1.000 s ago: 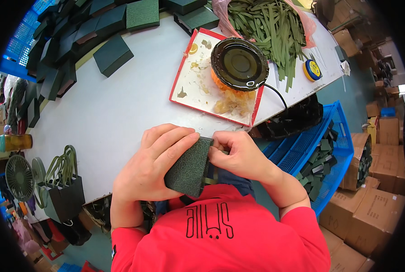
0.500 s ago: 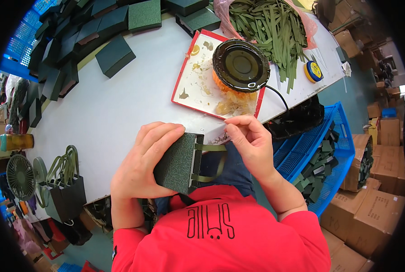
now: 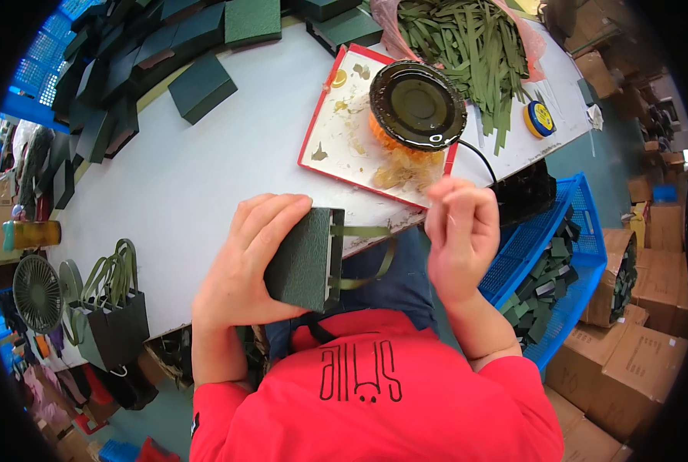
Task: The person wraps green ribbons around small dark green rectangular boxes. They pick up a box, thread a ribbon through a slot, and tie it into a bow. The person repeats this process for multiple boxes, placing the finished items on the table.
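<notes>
My left hand (image 3: 244, 258) grips a small dark green box (image 3: 305, 258) at the near edge of the white table (image 3: 182, 177). A green ribbon loop (image 3: 375, 254) hangs from the box's open right side. My right hand (image 3: 459, 231) is raised to the right of the box, apart from it, fingers loosely curled with nothing visible in them. Just beyond it sits a round black pot (image 3: 417, 104) on a red-rimmed white tray (image 3: 336, 131) with yellowish blobs.
A pile of green ribbon strips (image 3: 475, 46) lies at the far right of the table, a yellow tape roll (image 3: 540, 119) beside it. Dark green boxes (image 3: 128, 69) are stacked far left. A blue crate (image 3: 552, 262) with dark pieces stands right; cardboard cartons (image 3: 637, 346) beyond.
My right hand let go of the box's edge and moved right and up, away from it. The ribbon loop is now exposed. My left hand turned the box more upright.
</notes>
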`<state>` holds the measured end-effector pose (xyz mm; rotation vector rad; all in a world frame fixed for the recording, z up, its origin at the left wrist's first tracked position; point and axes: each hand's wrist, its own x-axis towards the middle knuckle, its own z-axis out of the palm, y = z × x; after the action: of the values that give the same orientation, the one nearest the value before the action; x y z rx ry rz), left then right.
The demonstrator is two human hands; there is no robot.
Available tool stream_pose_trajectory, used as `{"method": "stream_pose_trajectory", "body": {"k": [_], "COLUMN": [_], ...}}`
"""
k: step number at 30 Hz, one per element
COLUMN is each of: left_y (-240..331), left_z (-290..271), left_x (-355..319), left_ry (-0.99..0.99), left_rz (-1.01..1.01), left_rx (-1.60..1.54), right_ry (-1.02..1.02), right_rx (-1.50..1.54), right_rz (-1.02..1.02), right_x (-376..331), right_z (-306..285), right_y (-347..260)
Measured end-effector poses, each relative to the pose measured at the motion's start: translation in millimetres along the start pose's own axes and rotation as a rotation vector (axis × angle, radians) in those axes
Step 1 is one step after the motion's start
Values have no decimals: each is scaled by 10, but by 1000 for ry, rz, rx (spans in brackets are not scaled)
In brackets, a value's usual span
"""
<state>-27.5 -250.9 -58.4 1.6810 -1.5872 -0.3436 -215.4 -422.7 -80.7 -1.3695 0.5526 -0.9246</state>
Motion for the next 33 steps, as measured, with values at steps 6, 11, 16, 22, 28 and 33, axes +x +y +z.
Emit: {"method": "stream_pose_trajectory", "body": {"k": [6, 11, 16, 22, 28, 33], "left_y": [20, 19, -70, -142, -306, -511], "left_z": [0, 39, 14, -69, -145, -298], "left_x": [48, 55, -82, -213, -340, -513], "left_ry": [-4, 28, 88, 166, 226, 337], "left_rz": [33, 43, -107, -291, -582, -730], "left_rx": [30, 46, 38, 45, 409, 285], "right_ry": [-652, -669, -128, 394, 638, 415], "right_rx": [-479, -374, -90, 151, -390, -936], "right_rz": [213, 355, 29, -407, -424, 1], "right_x": [-99, -86, -54, 444, 671, 752], "right_z": [128, 167, -190, -1094, -1609, -1729], "right_y": [-226, -164, -70, -347, -192, -45]}}
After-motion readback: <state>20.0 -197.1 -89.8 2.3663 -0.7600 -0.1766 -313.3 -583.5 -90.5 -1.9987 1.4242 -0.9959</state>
